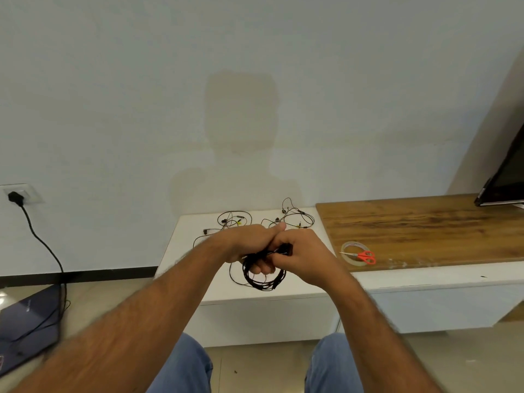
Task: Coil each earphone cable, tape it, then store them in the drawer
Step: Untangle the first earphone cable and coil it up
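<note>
Black charger plug [15,197] in the wall socket at 9 o'clock, its cord dropping to a dark laptop [27,327] on the floor at 8. Centre: left hand [249,241] curled round the black earphone cable coil [263,275], loops hanging below the fist over the white cabinet [181,251]. Right hand [297,251] touching it, fingertips pinching the cable's end. Loose earphones [235,219] lie behind at 12. Tape roll [354,251] and red scissors [365,256] touching on the wooden top [425,228] at 3.
</note>
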Demonstrator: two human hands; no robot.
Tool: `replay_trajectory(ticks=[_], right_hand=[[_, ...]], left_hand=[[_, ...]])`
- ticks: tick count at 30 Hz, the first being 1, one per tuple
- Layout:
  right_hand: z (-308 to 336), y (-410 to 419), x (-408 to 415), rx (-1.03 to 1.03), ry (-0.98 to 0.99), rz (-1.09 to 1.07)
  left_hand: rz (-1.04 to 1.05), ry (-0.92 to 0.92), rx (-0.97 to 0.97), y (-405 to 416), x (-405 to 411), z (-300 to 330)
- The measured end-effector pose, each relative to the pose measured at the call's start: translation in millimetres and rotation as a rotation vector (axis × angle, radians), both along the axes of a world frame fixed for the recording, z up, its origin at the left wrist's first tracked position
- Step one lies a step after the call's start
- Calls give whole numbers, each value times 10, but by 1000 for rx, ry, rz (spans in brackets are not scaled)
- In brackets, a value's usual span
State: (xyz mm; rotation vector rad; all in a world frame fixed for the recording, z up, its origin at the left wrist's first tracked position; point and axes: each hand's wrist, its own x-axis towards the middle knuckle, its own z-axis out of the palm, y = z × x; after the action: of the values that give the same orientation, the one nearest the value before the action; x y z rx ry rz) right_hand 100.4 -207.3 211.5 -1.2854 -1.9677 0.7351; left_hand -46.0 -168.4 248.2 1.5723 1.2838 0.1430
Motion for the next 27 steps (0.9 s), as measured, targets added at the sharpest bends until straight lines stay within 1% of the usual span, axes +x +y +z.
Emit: replay_trajectory(ticks=[2,4,8,11,14,17,20,22,25,27], right_hand=[[-66,36,30,-40,26,-33],[-139,80,71,-85,47,-70],[-298,180,201,-174,50,-128],[-430,332,322,-225,67,-161],[-576,586,461,-274,62,-180],[-772,904,599,-336,76,-196],[-1024,1184,710,-408,84,-215],[-1241,1350,793,-452,126,-238],[-1610,1482,890,-482,242,-338],[-1905,1512,938,-468,279,-412]], left_hand=[[28,-27,73,64,-21,-99],[38,-87,75,131,-70,-193],[-63,-91,46,249,-131,-403],[-101,-146,64,366,-75,-596],[-74,-182,110,537,69,-795],[-2,-191,141,783,229,-1043],[50,-182,151,1053,369,-1335],[63,-165,152,1245,473,-1564],[56,-121,149,1459,610,-1917],[19,-70,151,1574,698,-2160]])
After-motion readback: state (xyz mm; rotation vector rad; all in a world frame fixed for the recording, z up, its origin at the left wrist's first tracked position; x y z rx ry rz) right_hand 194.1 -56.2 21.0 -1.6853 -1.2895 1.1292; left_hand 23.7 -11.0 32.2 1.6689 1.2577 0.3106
